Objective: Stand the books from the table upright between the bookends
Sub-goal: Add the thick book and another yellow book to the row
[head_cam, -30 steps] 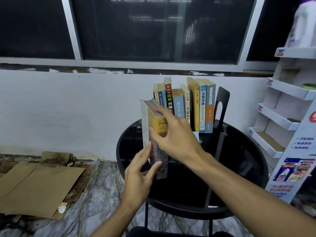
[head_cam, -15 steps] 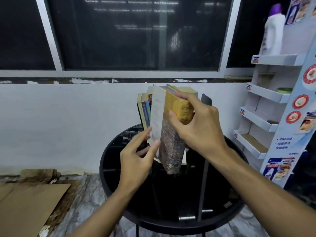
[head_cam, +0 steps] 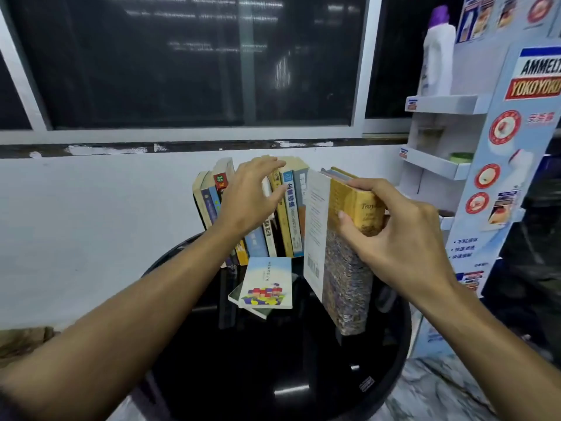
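Gripping a yellow book [head_cam: 346, 256], the right hand [head_cam: 394, 238] holds it beside upright books [head_cam: 288, 214].

Left hand [head_cam: 246, 202] atop upright books [head_cam: 291, 214]; thick book [head_cam: 346, 268] in right hand [head_cam: 397, 241] just right of them; flat books [head_cam: 267, 284] on worktop [head_cam: 273, 375] before both.

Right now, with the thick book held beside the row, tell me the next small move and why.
Probably slide the thick book leftward against the standing books and set it down. The right hand grips it upright just right of them, and the left hand rests on their tops, seemingly steadying the row. The right bookend is hidden behind the book, so judge the gap carefully.
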